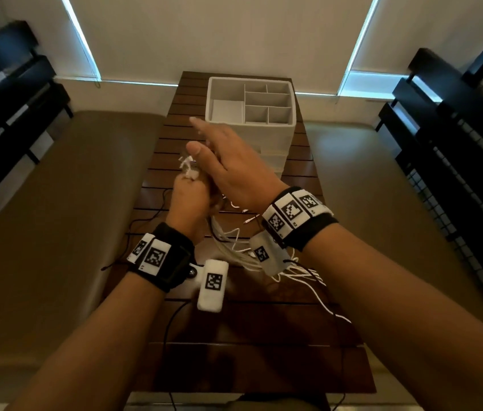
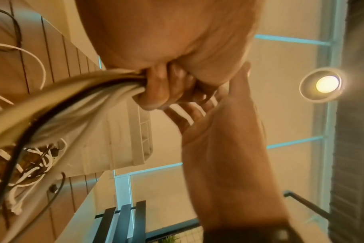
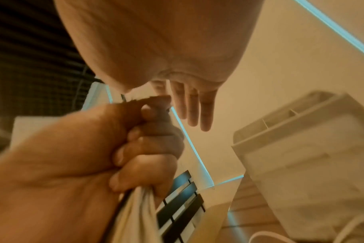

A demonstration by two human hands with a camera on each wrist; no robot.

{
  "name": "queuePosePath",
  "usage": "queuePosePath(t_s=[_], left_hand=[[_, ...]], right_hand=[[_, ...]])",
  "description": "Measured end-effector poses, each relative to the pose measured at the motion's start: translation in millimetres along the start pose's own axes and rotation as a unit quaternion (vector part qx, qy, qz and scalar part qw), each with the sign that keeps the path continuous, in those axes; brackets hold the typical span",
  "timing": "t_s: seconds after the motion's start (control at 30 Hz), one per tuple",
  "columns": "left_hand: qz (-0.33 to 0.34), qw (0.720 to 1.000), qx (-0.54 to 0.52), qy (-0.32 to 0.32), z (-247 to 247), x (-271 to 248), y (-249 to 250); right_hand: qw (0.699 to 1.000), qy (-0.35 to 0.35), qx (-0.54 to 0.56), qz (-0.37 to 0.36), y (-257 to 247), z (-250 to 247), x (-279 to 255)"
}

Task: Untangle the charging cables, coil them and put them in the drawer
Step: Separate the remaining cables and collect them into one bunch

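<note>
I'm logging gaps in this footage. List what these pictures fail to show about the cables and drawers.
- Cable count in the bundle: left wrist view, motion blur merges the strands.
- Plug types above the left hand: head view, blurred and partly behind the right hand.
- Drawer fronts of the white organizer: head view, the right hand covers them.

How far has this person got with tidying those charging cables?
Early days. Nothing looks put away: the compartments of the white divided organizer show no cables. In hand: the left hand holds a gathered bundle of white cables in a fist grip, while the right hand hovers over it, fingers straight. Left to do: loose white cable loops and a thin black cable lie uncoiled on the dark slatted wooden table.
</note>
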State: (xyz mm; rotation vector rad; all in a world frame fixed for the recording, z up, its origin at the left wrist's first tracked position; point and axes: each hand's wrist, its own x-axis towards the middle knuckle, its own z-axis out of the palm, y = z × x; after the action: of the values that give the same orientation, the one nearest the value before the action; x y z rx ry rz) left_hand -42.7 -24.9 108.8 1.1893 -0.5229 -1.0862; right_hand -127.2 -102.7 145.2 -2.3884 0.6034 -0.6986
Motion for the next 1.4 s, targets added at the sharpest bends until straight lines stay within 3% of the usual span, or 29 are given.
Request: queuePosePath(t_s=[0.07, 0.13, 0.23, 0.33, 0.47, 0.57, 0.67, 0.8, 0.9, 0.97, 1.13, 1.4], left_hand=[[0.022, 0.996, -0.068, 0.046, -9, 9, 2], [0.027, 0.995, -0.087, 0.045, -16, 13, 3], [0.031, 0.991, -0.130, -0.006, -20, 16, 7], [0.065, 0.989, -0.120, -0.054, -33, 15, 18], [0.055, 0.993, -0.038, -0.095, -62, 18, 24], [0.052, 0.994, 0.035, -0.088, -72, 17, 19], [0.074, 0.990, 0.099, -0.063, -80, 15, 20], [0.090, 0.980, 0.179, 0.009, -98, 17, 18], [0.118, 0.939, 0.321, 0.033, -89, 18, 6], [0.145, 0.912, 0.384, -0.019, -73, 15, 0], [0.134, 0.885, 0.409, -0.178, -35, 4, -16], [0.170, 0.849, 0.477, -0.150, -34, 17, -9]], right_hand=[[0.996, -0.034, 0.064, 0.057, 4, 4, -8], [0.981, -0.111, 0.119, 0.104, 6, 14, -20], [0.951, -0.202, 0.194, 0.134, 12, 29, -36], [0.946, -0.257, 0.137, 0.141, 28, 37, -43], [0.964, -0.227, -0.063, 0.125, 62, 26, -53], [0.948, -0.199, -0.201, 0.144, 76, 11, -59], [0.928, -0.184, -0.264, 0.188, 92, -6, -65], [0.914, -0.124, -0.298, 0.248, 100, -24, -72], [0.916, -0.124, -0.312, 0.219, 80, -22, -63], [0.920, -0.136, -0.316, 0.187, 63, -16, -51], [0.922, -0.141, -0.341, 0.118, 41, 1, -31], [0.951, -0.172, -0.242, 0.079, 45, -26, -21]])
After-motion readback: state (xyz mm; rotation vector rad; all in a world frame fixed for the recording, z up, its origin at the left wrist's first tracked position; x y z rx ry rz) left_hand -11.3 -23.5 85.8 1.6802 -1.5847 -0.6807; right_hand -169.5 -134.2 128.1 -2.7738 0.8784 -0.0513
